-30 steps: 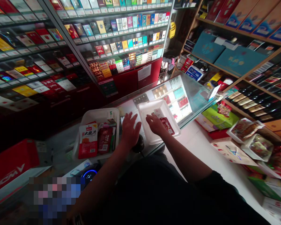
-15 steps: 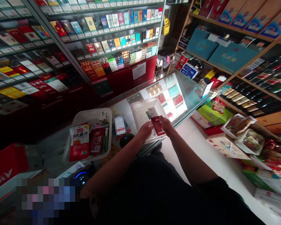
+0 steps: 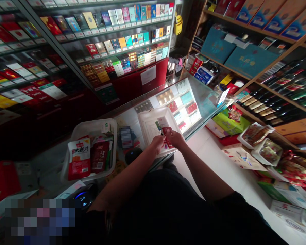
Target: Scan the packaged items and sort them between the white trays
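Observation:
Both my hands meet over a white tray (image 3: 146, 119) on the glass counter (image 3: 206, 93). My right hand (image 3: 175, 139) grips a small red packet (image 3: 166, 131) by its right side. My left hand (image 3: 157, 143) pinches the same packet from the left. The packet is lifted a little above the tray's near end. Further back in that tray lies a small white and green pack (image 3: 161, 122).
A second white tray (image 3: 90, 126) at the left holds red snack packets (image 3: 79, 158). A dark round object (image 3: 131, 153) sits between the trays. Shelves of cigarette packs (image 3: 127, 41) fill the wall behind. Boxes and packaged goods (image 3: 265, 149) stand at the right.
My left hand left the counter by the dark round object and joined my right hand on the red packet. The packet rose out of the tray toward me.

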Demonstrator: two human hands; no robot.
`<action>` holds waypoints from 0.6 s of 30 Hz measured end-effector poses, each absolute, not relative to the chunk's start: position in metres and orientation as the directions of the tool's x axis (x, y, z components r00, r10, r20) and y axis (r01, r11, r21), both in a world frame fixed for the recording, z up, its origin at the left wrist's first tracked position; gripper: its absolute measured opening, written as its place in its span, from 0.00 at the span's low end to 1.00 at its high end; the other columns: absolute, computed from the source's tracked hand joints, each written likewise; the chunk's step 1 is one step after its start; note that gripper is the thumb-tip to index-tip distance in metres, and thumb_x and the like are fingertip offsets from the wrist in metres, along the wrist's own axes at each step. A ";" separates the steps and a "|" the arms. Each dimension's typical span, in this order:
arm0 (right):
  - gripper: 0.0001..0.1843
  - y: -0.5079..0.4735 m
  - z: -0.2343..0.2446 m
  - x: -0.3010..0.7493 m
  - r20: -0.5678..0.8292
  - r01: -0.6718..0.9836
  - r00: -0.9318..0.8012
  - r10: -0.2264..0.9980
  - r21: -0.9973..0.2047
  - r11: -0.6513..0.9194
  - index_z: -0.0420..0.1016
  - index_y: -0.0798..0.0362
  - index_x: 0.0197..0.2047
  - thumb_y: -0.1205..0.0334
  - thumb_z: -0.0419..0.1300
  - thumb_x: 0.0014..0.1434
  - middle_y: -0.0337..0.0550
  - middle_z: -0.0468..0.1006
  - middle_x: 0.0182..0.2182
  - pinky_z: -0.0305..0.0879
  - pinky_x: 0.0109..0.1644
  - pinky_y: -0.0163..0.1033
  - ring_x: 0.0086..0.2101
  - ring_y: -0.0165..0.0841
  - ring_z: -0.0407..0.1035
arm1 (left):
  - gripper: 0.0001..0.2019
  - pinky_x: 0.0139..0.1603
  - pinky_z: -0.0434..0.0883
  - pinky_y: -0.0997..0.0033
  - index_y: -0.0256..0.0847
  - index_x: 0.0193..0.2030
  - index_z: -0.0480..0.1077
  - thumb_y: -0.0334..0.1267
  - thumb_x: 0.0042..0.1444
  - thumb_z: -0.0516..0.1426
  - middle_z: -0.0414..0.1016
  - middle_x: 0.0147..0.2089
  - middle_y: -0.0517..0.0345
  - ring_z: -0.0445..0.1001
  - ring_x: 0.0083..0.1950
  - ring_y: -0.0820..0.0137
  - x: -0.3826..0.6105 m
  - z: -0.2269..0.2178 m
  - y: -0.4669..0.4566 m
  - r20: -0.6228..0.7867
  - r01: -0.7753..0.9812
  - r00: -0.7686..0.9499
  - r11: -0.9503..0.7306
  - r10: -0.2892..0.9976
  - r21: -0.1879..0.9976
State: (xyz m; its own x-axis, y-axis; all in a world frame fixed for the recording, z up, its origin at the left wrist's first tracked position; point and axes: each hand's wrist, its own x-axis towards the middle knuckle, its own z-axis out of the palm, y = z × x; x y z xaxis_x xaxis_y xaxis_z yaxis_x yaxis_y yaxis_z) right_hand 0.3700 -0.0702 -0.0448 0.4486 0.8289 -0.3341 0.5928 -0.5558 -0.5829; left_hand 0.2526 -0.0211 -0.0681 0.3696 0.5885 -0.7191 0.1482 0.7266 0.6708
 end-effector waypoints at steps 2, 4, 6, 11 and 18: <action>0.24 -0.071 -0.046 0.365 -0.354 0.635 0.458 0.816 -0.512 -0.579 0.81 0.53 0.58 0.45 0.58 0.71 0.53 0.87 0.44 0.72 0.48 0.41 0.44 0.43 0.81 | 0.17 0.52 0.69 0.55 0.40 0.34 0.74 0.52 0.64 0.61 0.80 0.35 0.47 0.78 0.41 0.59 0.254 -0.069 -0.022 -0.711 0.127 0.360 0.723 0.604 0.679; 0.27 -0.071 -0.045 0.361 -0.355 0.669 0.482 0.801 -0.442 -0.598 0.79 0.52 0.62 0.43 0.61 0.69 0.55 0.87 0.44 0.72 0.50 0.44 0.46 0.46 0.81 | 0.24 0.50 0.68 0.56 0.40 0.33 0.74 0.61 0.65 0.58 0.79 0.35 0.49 0.76 0.39 0.61 0.255 -0.069 -0.023 -0.703 0.106 0.357 0.721 0.615 0.684; 0.26 -0.070 -0.043 0.357 -0.360 0.680 0.505 0.784 -0.392 -0.619 0.79 0.51 0.62 0.44 0.61 0.69 0.56 0.87 0.43 0.73 0.51 0.47 0.45 0.48 0.82 | 0.28 0.48 0.67 0.58 0.40 0.32 0.73 0.66 0.65 0.55 0.79 0.34 0.50 0.74 0.37 0.63 0.256 -0.069 -0.024 -0.701 0.100 0.371 0.724 0.610 0.683; 0.17 -0.066 -0.036 0.352 -0.360 0.695 0.522 0.773 -0.346 -0.630 0.83 0.51 0.54 0.52 0.60 0.70 0.61 0.86 0.45 0.74 0.51 0.50 0.45 0.50 0.83 | 0.29 0.45 0.67 0.61 0.39 0.37 0.77 0.67 0.64 0.54 0.80 0.37 0.50 0.73 0.37 0.64 0.254 -0.065 -0.027 -0.666 0.083 0.451 0.715 0.594 0.694; 0.18 -0.066 -0.010 0.359 -0.178 0.698 0.606 0.775 -0.349 -0.626 0.83 0.61 0.51 0.58 0.57 0.70 0.66 0.85 0.46 0.72 0.52 0.46 0.48 0.50 0.81 | 0.23 0.49 0.69 0.60 0.39 0.41 0.80 0.60 0.58 0.65 0.84 0.45 0.45 0.78 0.48 0.56 0.240 -0.056 -0.030 -0.593 0.091 0.400 0.614 0.699 0.784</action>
State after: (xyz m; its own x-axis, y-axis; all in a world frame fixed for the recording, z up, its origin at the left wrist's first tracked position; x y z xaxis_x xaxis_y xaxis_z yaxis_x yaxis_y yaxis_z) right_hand 0.3591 -0.0662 -0.0102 0.6062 0.7751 -0.1778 0.6978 -0.6257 -0.3487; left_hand 0.2402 -0.0301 -0.0561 0.4000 0.6985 -0.5934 0.0906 0.6141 0.7840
